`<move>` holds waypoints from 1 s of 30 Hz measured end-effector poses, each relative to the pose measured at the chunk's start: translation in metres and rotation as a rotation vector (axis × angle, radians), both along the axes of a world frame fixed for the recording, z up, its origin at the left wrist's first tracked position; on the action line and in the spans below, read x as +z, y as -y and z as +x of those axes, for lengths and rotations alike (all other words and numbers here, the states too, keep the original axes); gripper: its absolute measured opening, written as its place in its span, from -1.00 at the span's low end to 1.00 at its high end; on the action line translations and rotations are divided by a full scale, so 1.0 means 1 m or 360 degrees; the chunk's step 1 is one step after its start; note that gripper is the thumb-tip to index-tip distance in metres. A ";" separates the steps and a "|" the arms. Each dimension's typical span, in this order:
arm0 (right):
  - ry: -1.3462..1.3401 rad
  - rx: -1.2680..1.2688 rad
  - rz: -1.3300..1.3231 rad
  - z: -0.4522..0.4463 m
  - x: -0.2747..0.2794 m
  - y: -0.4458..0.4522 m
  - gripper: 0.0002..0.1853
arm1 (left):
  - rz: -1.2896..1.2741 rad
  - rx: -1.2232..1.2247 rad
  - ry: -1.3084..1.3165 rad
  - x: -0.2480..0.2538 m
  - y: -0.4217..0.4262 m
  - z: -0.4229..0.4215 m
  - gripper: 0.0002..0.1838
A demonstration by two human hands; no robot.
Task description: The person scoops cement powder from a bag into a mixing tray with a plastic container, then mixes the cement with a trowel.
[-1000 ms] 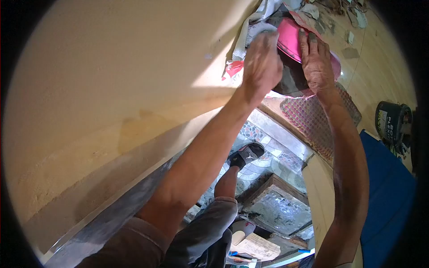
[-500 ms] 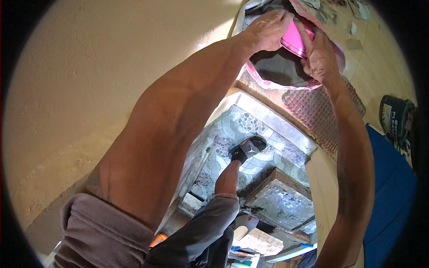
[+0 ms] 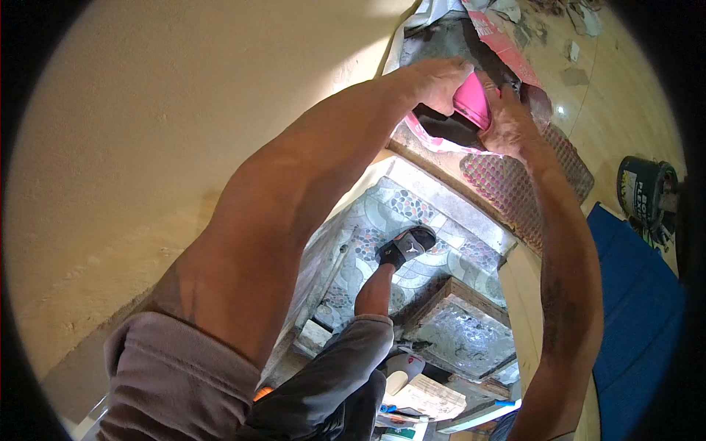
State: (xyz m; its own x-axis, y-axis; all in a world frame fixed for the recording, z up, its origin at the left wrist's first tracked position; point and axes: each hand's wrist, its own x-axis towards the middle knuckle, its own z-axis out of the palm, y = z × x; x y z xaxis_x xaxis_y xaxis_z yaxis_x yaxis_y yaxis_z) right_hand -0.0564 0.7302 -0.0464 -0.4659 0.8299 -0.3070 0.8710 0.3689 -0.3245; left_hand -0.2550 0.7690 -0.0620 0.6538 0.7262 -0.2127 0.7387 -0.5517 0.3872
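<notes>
Fingers (image 3: 462, 70) of the left hand (image 3: 443, 82) and right hand (image 3: 510, 125) are clamped on a pink plastic bowl (image 3: 471, 100), seemingly light, stiff and best held by opposite sides.

Left hand (image 3: 441, 82) and right hand (image 3: 509, 123) both gripping pink bowl (image 3: 473, 101) at mouth of sack (image 3: 506, 45). Mat (image 3: 500, 180) just beside sack. Bucket (image 3: 638, 189) right of sack, well apart. Sandal (image 3: 410, 247) on tiles (image 3: 423, 209), nearer the wearer than sack.
</notes>
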 end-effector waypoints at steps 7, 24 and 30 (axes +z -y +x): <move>-0.0073 -0.0041 -0.0221 -0.008 0.006 0.001 0.14 | -0.0222 -0.0079 -0.0244 0.012 -0.003 -0.003 -0.06; -0.0357 -0.0138 -0.0537 -0.020 0.020 -0.011 0.12 | -0.0845 -0.0132 -0.0459 0.045 -0.027 -0.005 -0.41; -0.0666 -0.0190 -0.0695 -0.012 0.015 -0.019 0.06 | -0.0968 -0.0273 -0.0964 0.059 -0.050 0.014 -0.40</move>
